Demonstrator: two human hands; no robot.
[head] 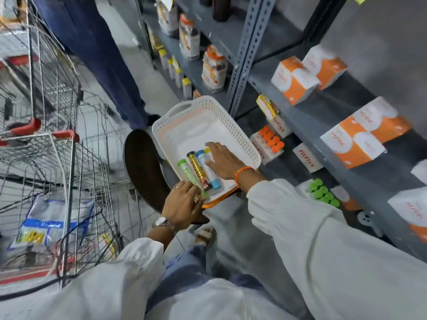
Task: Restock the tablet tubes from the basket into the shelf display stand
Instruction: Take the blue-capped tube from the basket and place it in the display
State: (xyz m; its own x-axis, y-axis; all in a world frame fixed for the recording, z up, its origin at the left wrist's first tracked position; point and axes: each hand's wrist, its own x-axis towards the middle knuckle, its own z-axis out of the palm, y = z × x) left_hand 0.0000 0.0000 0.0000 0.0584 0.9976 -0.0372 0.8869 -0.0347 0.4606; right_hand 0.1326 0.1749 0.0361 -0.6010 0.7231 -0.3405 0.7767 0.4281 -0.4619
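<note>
A white perforated basket (pixel 184 112) rests on a dark round stool (pixel 143 162) beside the shelf. In its near end lie a green-capped tube (pixel 186 170), a gold-and-brown tube (pixel 196 167) and a blue-capped white tube (pixel 209 172). My right hand (pixel 225 160) lies flat over the blue-capped tube and a yellow-capped one (pixel 207 149), fingers spread. My left hand (pixel 182 206) holds the basket's near rim, touching the green tube's end. On the lower shelf stand display stands with orange-capped tubes (pixel 270 137) and green-capped tubes (pixel 322 192).
Wire shopping trolleys (pixel 57 146) crowd the left. Another person in blue trousers (pixel 104 54) stands behind the basket. Grey metal shelves (pixel 312 107) on the right hold orange-and-white boxes (pixel 295 79) and jars (pixel 213 68). My sandalled foot (pixel 205 235) is below the stool.
</note>
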